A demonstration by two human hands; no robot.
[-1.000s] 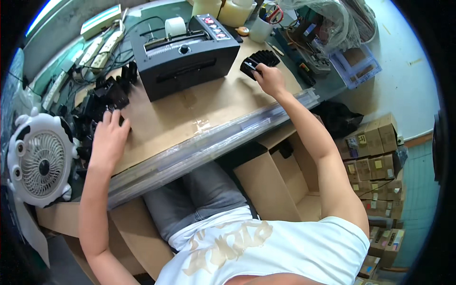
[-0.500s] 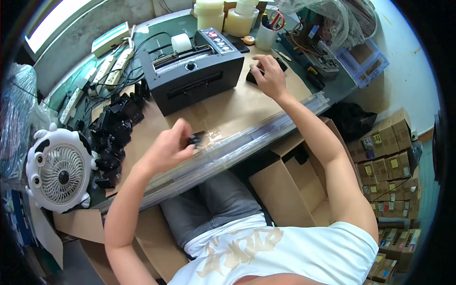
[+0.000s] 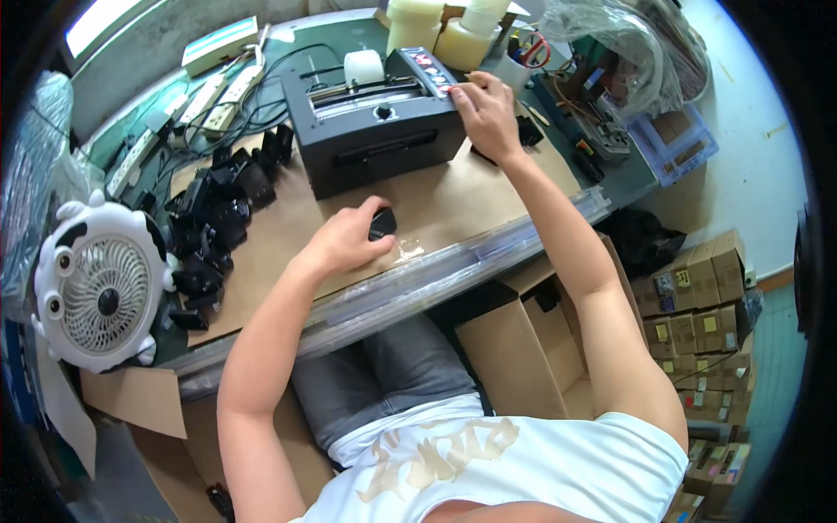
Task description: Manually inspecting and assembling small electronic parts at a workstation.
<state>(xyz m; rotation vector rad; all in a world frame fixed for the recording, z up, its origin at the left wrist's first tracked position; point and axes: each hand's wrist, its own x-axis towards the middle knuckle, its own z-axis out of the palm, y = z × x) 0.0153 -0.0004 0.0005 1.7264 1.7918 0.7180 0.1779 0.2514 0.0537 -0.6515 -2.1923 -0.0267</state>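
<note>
The left hand (image 3: 353,235), near the centre of the frame, grasps a small black part (image 3: 382,224) between its thumb and fingers, just in front of the black machine (image 3: 384,157) with the white roll (image 3: 363,68) on top; whether the black part touches the brown cardboard sheet (image 3: 266,261) under it, I cannot tell. The right hand (image 3: 490,118), in the upper middle, holds nothing that I can see: its fingertips reach the right edge of the button panel (image 3: 433,74), but whether they press on it or only hover is not clear. Close by that hand, partly hidden under it, lie black ribbed pieces (image 3: 529,132). As for progress, the work looks partway through: one part is in hand, and a long heap of black parts (image 3: 228,196) runs down the left side of the sheet, which I judge is mostly left to handle. How much is done is harder to say. A dark object (image 3: 220,501) shows in the open box (image 3: 157,444) at the lower left, and another box (image 3: 506,357) stands open right of the lap, but neither gives a count of finished pieces.
</note>
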